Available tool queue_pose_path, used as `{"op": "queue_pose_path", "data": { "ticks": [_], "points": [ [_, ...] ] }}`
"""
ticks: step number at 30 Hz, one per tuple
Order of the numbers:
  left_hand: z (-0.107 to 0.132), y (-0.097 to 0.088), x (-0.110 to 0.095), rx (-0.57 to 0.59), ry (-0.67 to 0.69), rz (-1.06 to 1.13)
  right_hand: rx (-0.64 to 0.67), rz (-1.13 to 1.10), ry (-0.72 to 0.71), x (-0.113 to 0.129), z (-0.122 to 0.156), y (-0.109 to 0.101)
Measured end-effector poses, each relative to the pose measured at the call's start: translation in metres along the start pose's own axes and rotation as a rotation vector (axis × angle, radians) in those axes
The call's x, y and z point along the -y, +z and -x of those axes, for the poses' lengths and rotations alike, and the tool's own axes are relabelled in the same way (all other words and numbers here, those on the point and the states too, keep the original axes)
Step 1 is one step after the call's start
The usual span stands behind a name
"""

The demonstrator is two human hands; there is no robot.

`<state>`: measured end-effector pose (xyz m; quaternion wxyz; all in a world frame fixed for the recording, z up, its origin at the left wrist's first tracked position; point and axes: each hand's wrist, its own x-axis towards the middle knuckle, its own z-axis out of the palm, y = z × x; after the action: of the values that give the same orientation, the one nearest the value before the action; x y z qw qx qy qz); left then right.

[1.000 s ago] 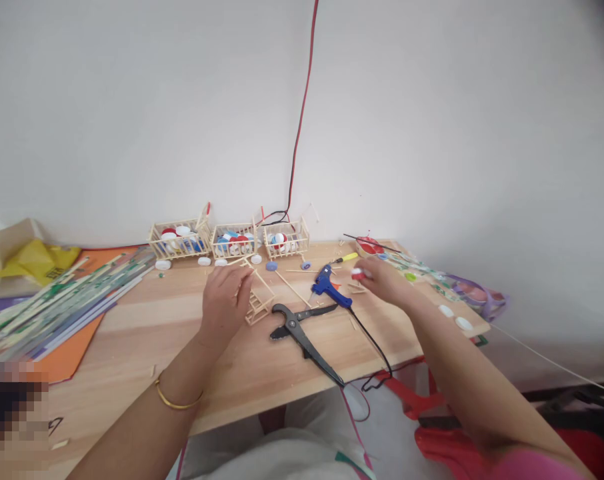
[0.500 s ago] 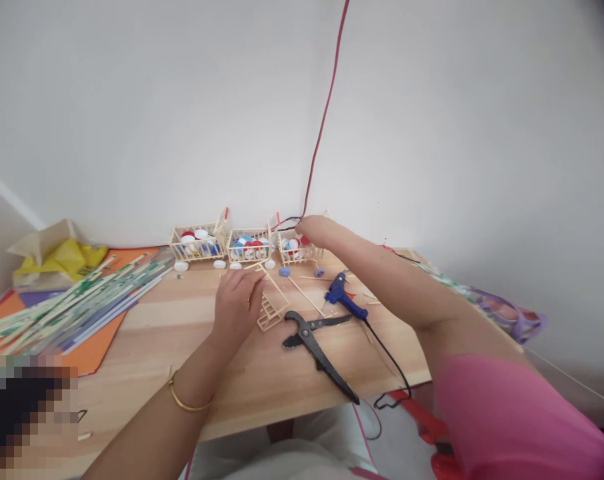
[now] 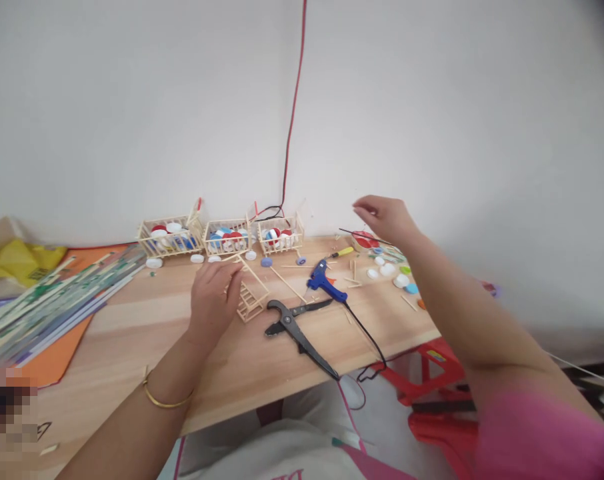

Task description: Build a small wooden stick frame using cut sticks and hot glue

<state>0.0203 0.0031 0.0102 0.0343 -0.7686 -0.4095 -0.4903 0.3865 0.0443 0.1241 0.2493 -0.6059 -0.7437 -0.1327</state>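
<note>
My left hand (image 3: 212,299) rests on the wooden table (image 3: 132,333), fingers curled on a small wooden stick frame (image 3: 251,301). My right hand (image 3: 383,217) hovers in the air above the table's right end, fingers loosely stretched, nothing in them. Below it lie loose bottle caps (image 3: 387,269) and a red dish (image 3: 367,241). Three stick baskets of caps stand along the wall: left (image 3: 168,236), middle (image 3: 227,236), right (image 3: 281,233). A blue glue gun (image 3: 325,283) and black shears (image 3: 296,328) lie between my hands.
A bundle of long sticks (image 3: 57,300) lies on orange paper (image 3: 57,360) at the left, with a yellow bag (image 3: 22,259) behind. A red-and-black wire (image 3: 292,120) runs up the wall. A red stool (image 3: 432,373) stands under the table's right edge.
My right hand has pulled back from the right basket and swung to the right, now raised over the loose caps. My left hand has stayed on the stick frame.
</note>
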Motion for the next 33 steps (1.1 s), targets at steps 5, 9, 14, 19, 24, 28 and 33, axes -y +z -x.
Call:
{"op": "queue_pose_path", "data": {
  "ticks": [5,9,14,19,24,28,33],
  "points": [
    [-0.002,0.001,0.000,-0.005,0.010,-0.012,0.051,0.086,0.681,-0.090,0.115,-0.007],
    [-0.003,0.001,-0.002,-0.014,0.036,-0.018,0.145,0.095,0.778,-0.101,0.173,0.019],
    [-0.001,0.004,-0.002,-0.003,0.066,-0.022,0.235,0.149,0.735,-0.095,0.155,0.063],
    [-0.002,0.002,-0.002,0.001,0.040,-0.045,0.311,0.170,0.701,-0.085,0.110,0.097],
    [-0.003,-0.001,0.001,0.002,0.011,-0.041,0.290,0.216,0.693,-0.059,0.107,0.116],
    [-0.003,0.000,0.001,0.012,0.007,-0.028,0.270,0.211,0.580,-0.048,0.113,0.115],
    [-0.002,0.000,0.000,0.004,0.010,-0.024,0.265,0.173,0.396,-0.054,0.118,0.101]
  ]
}}
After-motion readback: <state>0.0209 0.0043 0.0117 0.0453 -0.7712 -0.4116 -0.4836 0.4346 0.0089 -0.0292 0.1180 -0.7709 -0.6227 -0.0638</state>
